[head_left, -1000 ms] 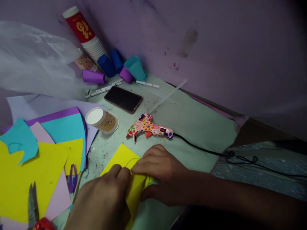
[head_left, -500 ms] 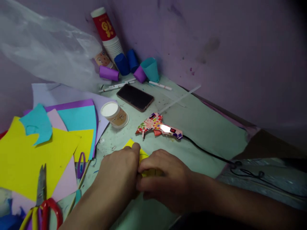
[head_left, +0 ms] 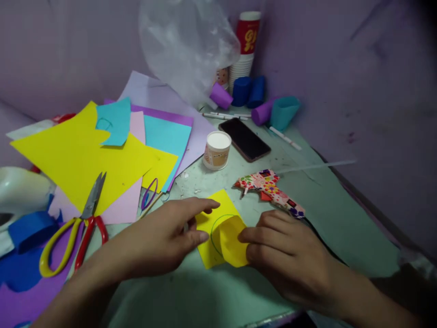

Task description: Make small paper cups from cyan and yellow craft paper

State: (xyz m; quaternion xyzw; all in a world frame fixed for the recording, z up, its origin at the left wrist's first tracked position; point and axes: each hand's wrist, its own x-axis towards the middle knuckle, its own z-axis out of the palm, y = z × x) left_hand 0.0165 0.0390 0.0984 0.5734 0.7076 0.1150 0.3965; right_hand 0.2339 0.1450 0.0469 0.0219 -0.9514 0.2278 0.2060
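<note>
Hands, left (head_left: 164,239) and right (head_left: 287,253), press yellow paper (head_left: 218,228); no writing legible.

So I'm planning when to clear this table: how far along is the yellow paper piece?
Looks early. A green circle is already drawn on the small yellow sheet. In hand: the left hand pins that sheet while the right hand pinches its folded-over flap. Left, apparently: cutting and gluing, since the scissors and the glue gun lie untouched.
</note>
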